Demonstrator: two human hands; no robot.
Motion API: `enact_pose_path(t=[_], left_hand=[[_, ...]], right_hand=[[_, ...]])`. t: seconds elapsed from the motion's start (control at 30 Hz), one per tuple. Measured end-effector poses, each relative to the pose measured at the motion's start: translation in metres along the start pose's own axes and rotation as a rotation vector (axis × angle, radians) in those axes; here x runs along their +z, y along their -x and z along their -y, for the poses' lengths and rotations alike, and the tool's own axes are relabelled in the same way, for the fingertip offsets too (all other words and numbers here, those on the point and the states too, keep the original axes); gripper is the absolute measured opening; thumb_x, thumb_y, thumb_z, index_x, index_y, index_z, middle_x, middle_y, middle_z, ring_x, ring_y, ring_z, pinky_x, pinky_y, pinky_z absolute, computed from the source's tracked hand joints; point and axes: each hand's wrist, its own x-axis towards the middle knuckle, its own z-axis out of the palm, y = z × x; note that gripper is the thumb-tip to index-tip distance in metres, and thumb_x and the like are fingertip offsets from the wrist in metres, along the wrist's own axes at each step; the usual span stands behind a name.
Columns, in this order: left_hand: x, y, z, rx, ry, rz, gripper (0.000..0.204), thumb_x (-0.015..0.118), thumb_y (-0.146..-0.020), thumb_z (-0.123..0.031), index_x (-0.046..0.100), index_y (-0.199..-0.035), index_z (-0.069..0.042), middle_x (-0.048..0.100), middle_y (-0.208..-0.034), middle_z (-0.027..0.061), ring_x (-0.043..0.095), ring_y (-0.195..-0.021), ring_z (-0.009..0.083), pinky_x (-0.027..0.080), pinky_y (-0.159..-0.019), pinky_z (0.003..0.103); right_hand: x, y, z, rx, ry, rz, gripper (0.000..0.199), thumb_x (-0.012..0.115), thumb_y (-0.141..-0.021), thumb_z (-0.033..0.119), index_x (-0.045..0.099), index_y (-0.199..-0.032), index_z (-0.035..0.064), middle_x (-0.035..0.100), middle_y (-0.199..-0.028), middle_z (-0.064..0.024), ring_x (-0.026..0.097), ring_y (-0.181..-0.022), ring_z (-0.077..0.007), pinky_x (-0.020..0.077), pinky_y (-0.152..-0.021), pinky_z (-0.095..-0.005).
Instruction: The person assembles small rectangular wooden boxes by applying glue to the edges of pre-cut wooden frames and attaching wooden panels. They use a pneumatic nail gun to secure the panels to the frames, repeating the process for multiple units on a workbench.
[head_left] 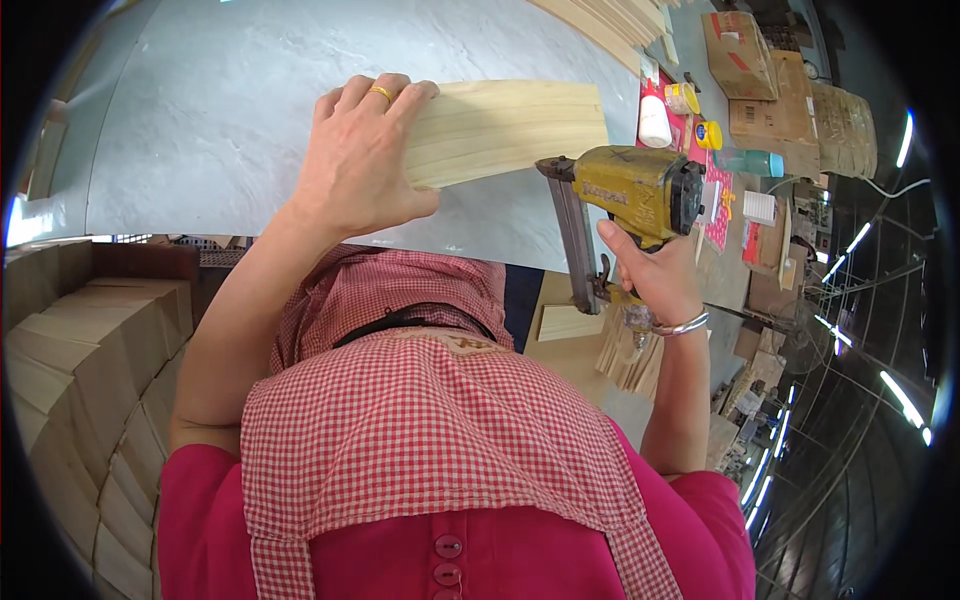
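My left hand (368,155) grips the left end of a pale wooden board (510,130), thumb at the near edge and fingers over the far one. The board is over the grey marbled tabletop (230,90); whether it rests flat on it I cannot tell. In my right hand (655,275) is a yellow nail gun (625,190), my fingers wrapped round its handle. Its nose points left, close to the board's right near corner, and its long magazine hangs toward me. Part of the trigger area is hidden by my fingers.
Wooden strips (600,25) lie at the far right of the table. A white glue bottle (654,118), a yellow-lidded jar (708,135) and a teal bottle (750,162) stand to the right. Cardboard boxes (740,60) are beyond. Stacked wooden pieces (90,350) fill the left side.
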Motion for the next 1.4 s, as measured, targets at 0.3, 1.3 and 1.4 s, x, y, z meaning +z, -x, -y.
enact_pose_path(t=[0.3,1.3,1.4], left_hand=[[-0.002,0.035,0.033,-0.037,0.499,0.011,0.089,0.085,-0.063,-0.017,0.044,-0.142,-0.012,0.044,-0.144,0.0188,0.048,-0.130,0.0412,0.045,-0.108,0.050],[0.023,0.040,0.034,0.001,0.527,-0.192,0.109,0.082,-0.060,-0.012,0.030,-0.156,-0.009,0.045,-0.143,0.0211,0.045,-0.133,0.0408,0.042,-0.111,0.048],[0.024,0.042,0.034,-0.032,0.521,-0.198,0.112,0.082,-0.060,-0.013,0.027,-0.158,-0.009,0.041,-0.147,0.0217,0.043,-0.134,0.0417,0.041,-0.113,0.049]], right_hand=[[0.032,0.030,0.031,-0.261,0.016,0.009,0.038,0.080,-0.088,0.014,0.067,-0.119,-0.0033,0.074,-0.110,-0.0102,0.069,-0.096,-0.0175,0.0541,-0.086,-0.0321],[0.063,0.037,0.070,-0.486,0.161,0.061,0.030,0.082,-0.085,0.011,0.071,-0.109,-0.0049,0.077,-0.103,-0.0123,0.075,-0.091,-0.0218,0.0564,-0.081,-0.0339],[0.064,0.023,0.085,-0.555,0.210,0.095,0.032,0.082,-0.085,0.009,0.070,-0.112,-0.0049,0.077,-0.104,-0.0114,0.074,-0.092,-0.0204,0.0563,-0.081,-0.0328]])
